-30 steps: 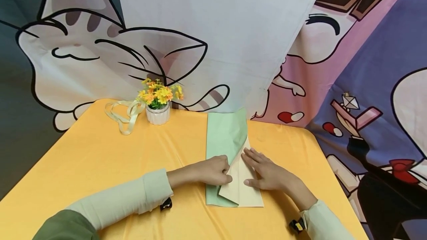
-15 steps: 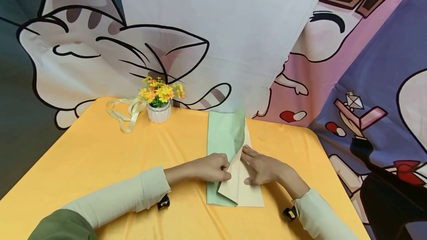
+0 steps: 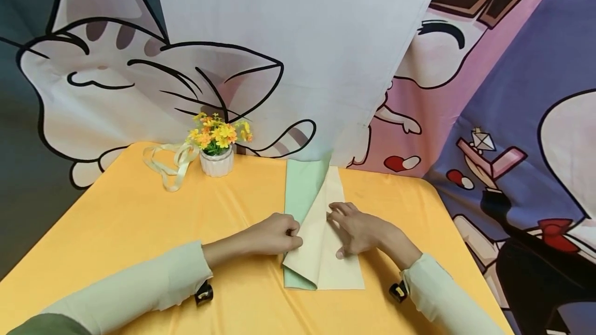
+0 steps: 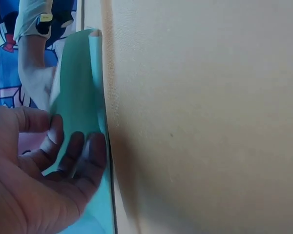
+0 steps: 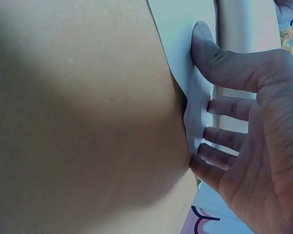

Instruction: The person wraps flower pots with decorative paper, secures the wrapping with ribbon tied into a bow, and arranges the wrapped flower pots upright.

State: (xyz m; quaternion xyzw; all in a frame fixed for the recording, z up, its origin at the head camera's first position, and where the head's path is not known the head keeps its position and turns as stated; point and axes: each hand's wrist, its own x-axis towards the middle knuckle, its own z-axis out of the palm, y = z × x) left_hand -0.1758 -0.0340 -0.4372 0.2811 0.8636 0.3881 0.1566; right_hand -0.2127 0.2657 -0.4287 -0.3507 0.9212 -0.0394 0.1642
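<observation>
A folded sheet of paper (image 3: 302,182), green on one face and cream on the other, lies lengthwise before me. My left hand (image 3: 272,234) pinches the edge of its lifted flap (image 3: 309,237) and holds it back to the left, cream side up. In the left wrist view the thumb and forefinger meet at the green edge, the other fingers curved near the paper. My right hand (image 3: 360,229) rests its fingertips and thumb on the cream part, fingers spread. The right wrist view shows that part buckling slightly under the fingers (image 5: 229,107).
A yellow cloth (image 3: 242,293) covers the table. At the back left stand a white pot of yellow flowers (image 3: 217,162) and a loop of pale ribbon (image 3: 172,172). A printed cartoon curtain (image 3: 326,66) hangs behind the table's far edge.
My left hand has pulled the flap further left, so more cream shows and less green. The right hand has shifted slightly left, its fingers more bent.
</observation>
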